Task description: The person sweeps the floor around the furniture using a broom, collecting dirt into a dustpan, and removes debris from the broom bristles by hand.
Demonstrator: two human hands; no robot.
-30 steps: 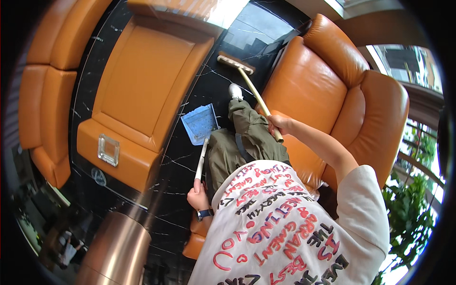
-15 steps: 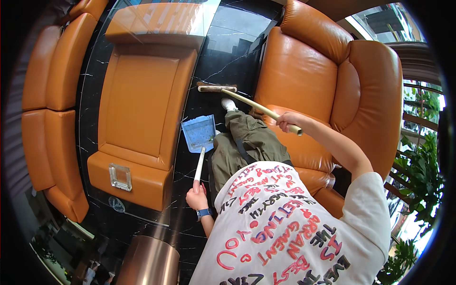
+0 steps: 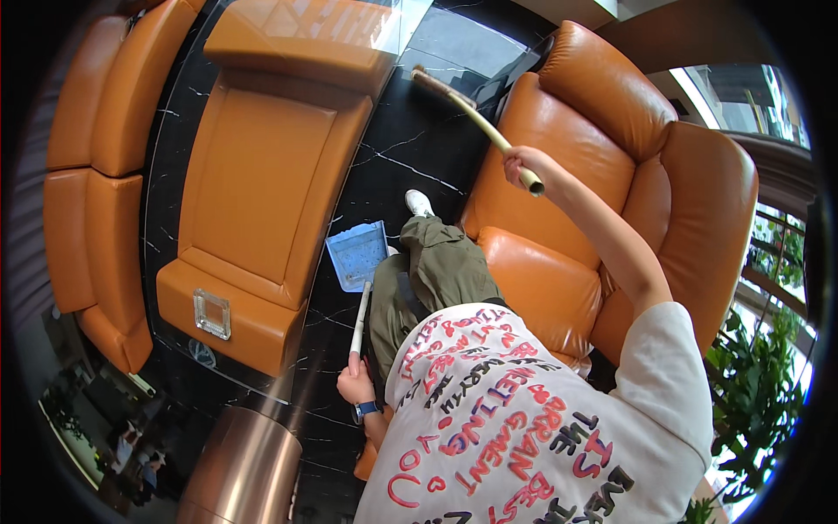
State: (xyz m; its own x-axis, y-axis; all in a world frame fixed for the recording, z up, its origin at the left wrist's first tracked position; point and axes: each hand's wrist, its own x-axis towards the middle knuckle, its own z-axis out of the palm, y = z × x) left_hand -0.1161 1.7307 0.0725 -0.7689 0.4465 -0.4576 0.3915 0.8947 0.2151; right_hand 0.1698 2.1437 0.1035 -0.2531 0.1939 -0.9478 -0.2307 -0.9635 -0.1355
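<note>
My right hand is closed round the pale handle of a broom, close to its upper end. The broom's bristled head is on the dark marble floor, far forward beside the armchair. With my left hand I grip the white handle of a long-handled dustpan. Its blue pan lies on the floor just left of my feet, its inside marked with dirt specks. A white shoe shows ahead of my green trousers.
An orange leather armchair stands on the right. To the left is a long orange leather-topped table holding a glass ashtray. Beyond it runs an orange sofa. A copper-coloured cylinder stands lower left, and plants line the right.
My right arm has reached forward, and the broom head has moved farther away and a little right, turning aslant. The dustpan stays low beside my feet, still in my left hand.
</note>
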